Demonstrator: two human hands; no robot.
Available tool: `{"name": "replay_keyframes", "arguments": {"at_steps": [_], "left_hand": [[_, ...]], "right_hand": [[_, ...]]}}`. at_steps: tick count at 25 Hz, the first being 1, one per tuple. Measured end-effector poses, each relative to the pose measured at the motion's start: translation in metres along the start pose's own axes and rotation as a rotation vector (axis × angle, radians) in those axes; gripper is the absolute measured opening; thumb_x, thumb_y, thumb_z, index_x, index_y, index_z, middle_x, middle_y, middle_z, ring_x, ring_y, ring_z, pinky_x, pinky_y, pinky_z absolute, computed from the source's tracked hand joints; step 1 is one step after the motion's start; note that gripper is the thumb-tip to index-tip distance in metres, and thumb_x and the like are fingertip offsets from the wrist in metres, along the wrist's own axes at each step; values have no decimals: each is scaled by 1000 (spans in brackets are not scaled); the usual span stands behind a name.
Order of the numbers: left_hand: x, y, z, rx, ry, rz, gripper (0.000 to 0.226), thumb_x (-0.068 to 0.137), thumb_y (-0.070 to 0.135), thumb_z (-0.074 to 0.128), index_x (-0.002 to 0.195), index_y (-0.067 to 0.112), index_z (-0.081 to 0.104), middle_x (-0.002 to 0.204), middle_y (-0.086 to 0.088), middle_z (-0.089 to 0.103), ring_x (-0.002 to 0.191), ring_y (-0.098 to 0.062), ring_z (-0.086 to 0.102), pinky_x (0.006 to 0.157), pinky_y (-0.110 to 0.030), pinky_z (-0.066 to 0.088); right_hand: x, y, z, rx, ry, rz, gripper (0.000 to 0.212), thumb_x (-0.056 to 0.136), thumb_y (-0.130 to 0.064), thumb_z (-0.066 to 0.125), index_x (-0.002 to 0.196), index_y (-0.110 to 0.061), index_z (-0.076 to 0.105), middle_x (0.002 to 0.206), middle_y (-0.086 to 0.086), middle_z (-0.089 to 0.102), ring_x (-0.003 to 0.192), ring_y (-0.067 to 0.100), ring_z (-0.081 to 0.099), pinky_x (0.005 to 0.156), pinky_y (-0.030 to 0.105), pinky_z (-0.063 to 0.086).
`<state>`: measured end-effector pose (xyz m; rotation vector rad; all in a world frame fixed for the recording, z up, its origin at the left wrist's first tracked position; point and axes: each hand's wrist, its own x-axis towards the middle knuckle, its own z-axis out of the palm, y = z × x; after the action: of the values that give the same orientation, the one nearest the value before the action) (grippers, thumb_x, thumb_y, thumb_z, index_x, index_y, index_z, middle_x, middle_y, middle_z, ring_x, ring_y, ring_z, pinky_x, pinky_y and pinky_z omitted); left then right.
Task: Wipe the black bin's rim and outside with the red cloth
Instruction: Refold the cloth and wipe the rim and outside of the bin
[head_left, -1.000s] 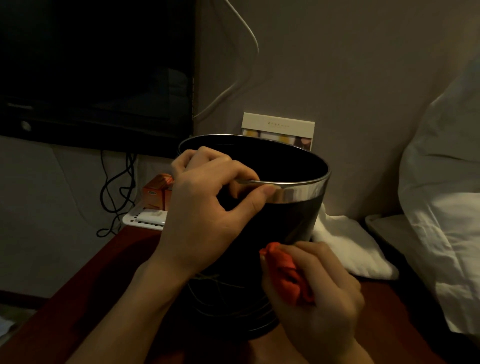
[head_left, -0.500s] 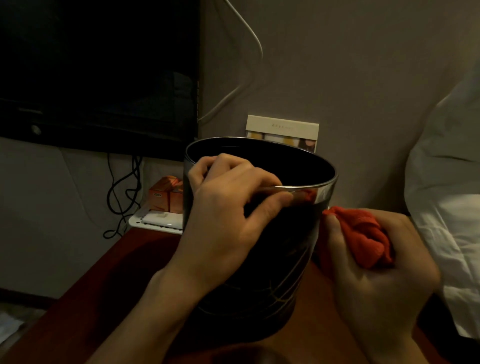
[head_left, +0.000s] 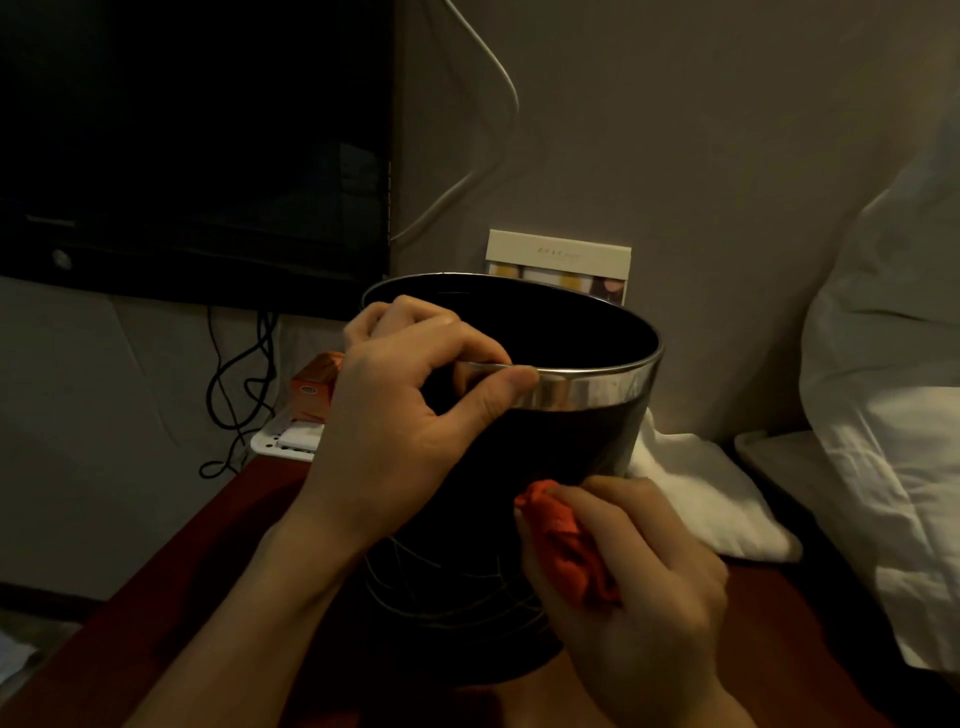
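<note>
1. Black bin stands upright on a dark red-brown table, close in front of the camera, its open mouth showing a dark inside with nothing visible in it.
2. A silver metal band runs round the top of the bin; below it the wall is black, with thin pale curved lines low down near the base.
3. The left hand grips the near rim — fingers curled over the edge into the bin, thumb stretched along the outside of the band.
4. The right hand holds the red cloth, bunched into a wad, with the fingers curled round it.
5. The cloth is pressed against the bin's outer wall on the lower right of the near side, well below the band.
6. Behind the bin a pale card with small coloured squares leans against the wall.
7. To the left, a dark screen fills the upper corner; black cables hang beneath it, and a white cable runs down the wall.
8. An orange box sits above a white perforated tray at the far-left edge of the table, partly hidden by the left hand.
9. On the right lies white bedding — a folded white towel rests just beside the bin.
</note>
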<state>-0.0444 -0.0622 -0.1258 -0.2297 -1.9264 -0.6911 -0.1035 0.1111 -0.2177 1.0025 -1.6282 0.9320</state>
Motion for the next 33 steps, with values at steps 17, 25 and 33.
{"name": "replay_keyframes", "arguments": {"at_steps": [17, 25, 33], "left_hand": [[0, 6, 7, 61, 23, 9, 11, 84, 41, 61, 80, 31, 62, 75, 12, 59, 91, -3, 52, 98, -26, 25], [0, 5, 6, 43, 15, 19, 11, 84, 44, 59, 81, 33, 61, 73, 11, 58, 91, -4, 52, 98, -32, 29], [2, -1, 0, -8, 78, -10, 17, 90, 40, 53, 77, 31, 59, 76, 15, 58, 86, -1, 53, 91, -39, 37]], "right_hand": [[16, 0, -10, -70, 81, 70, 24, 88, -26, 81, 100, -5, 81, 98, 9, 71, 86, 14, 63, 84, 15, 48], [22, 6, -18, -43, 87, 114, 24, 85, -25, 83, 101, -7, 81, 97, 3, 68, 87, 9, 60, 84, 9, 45], [17, -3, -10, 108, 39, 112, 21, 86, -29, 81, 97, -11, 80, 97, 1, 70, 87, 6, 65, 80, 16, 51]]}}
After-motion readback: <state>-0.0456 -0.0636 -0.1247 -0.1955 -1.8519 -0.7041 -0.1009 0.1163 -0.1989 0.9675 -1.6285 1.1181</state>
